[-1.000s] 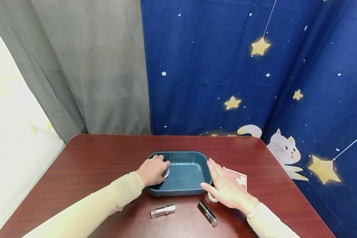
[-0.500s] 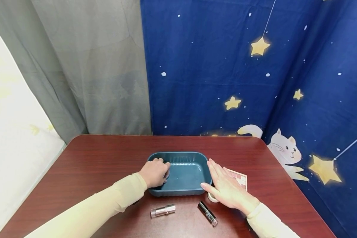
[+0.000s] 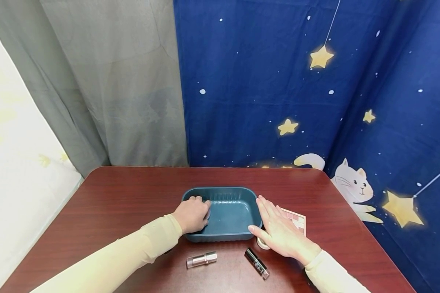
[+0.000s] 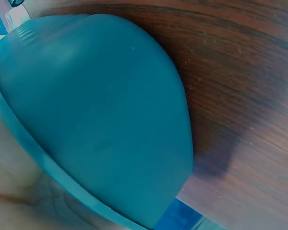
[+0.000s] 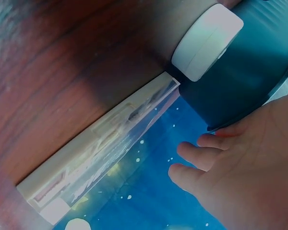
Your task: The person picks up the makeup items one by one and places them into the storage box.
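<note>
A teal oblong tray [image 3: 225,237] stands on the table. My left hand [image 3: 191,215] reaches into its left end, with fingers and thumb curled round a small round, shiny-edged thing [image 3: 208,214], mostly hidden by the hand. In the left wrist view, the tray's outer wall [image 4: 101,105] covers that grip. My right hand [image 3: 280,232] has its fingers straight, the fingertips at the tray's right rim. Under and beside this hand lie a white round case [image 3: 262,243] and a makeup palette [image 3: 298,221] with pink and white squares; the right wrist view shows the white case [image 5: 207,42] against the tray.
In front of the tray, a silver lipstick tube [image 3: 201,259] and a black tube with a clear end [image 3: 256,263] lie on the red-brown table [image 3: 139,183]. Grey and dark blue curtains hang behind the far edge.
My left hand has shifted slightly right and lower in the tray, and the round thing under it now shows less. My right hand and the tray have stayed in place.
</note>
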`<state>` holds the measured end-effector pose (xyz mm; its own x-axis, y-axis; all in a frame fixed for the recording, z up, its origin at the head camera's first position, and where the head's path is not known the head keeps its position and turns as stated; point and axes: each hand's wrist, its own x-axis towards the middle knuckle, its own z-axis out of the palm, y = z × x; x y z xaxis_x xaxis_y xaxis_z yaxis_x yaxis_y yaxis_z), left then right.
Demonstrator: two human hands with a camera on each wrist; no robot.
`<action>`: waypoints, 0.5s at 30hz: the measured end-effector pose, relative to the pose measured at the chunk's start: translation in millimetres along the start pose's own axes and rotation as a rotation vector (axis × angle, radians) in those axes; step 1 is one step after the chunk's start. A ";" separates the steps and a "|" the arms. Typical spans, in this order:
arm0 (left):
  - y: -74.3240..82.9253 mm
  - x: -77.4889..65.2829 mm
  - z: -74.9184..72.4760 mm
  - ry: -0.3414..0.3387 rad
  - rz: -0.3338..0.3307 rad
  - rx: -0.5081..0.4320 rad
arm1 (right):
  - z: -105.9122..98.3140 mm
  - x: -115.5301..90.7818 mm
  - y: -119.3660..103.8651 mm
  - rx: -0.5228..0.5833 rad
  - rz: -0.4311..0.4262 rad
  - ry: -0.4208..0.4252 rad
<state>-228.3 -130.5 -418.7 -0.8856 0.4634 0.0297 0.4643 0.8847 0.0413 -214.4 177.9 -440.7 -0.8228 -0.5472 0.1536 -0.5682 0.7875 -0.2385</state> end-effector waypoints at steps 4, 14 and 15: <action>-0.3 0.6 -0.7 0.028 0.008 0.006 | -0.3 0.3 0.0 0.004 0.002 -0.003; -3.6 3.6 -9.4 0.036 -0.013 0.009 | 1.1 1.5 1.4 -0.002 -0.004 0.008; -3.7 3.8 -10.8 0.041 -0.015 0.008 | 0.9 1.7 1.5 -0.001 -0.004 0.008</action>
<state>-233.3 -132.6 -408.0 -0.8915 0.4476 0.0697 0.4506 0.8921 0.0339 -216.7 178.0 -441.7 -0.8208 -0.5477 0.1623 -0.5712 0.7860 -0.2367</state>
